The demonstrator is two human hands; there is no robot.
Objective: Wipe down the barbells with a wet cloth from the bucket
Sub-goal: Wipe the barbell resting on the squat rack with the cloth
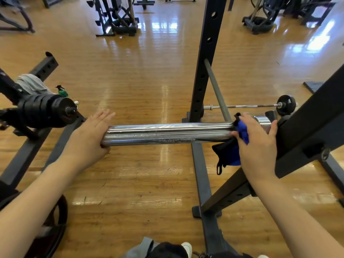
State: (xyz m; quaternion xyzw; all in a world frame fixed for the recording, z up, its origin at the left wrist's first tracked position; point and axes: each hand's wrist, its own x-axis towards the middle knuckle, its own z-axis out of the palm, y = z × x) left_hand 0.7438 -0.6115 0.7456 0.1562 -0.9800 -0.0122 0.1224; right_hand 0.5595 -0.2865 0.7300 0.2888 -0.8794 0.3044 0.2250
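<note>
A chrome barbell sleeve runs left to right across the middle of the view, resting on a black rack at its right end. My left hand lies against the sleeve's free left end with straight fingers, the thumb under the end. My right hand grips a blue and black cloth wrapped round the sleeve near the rack, and part of the cloth hangs below the bar. No bucket is in view.
A black rack upright and its floor rails stand just behind and below the sleeve. A slanted rack beam is at the right. A second barbell lies on the wooden floor beyond. Black plates on another bar sit at the left.
</note>
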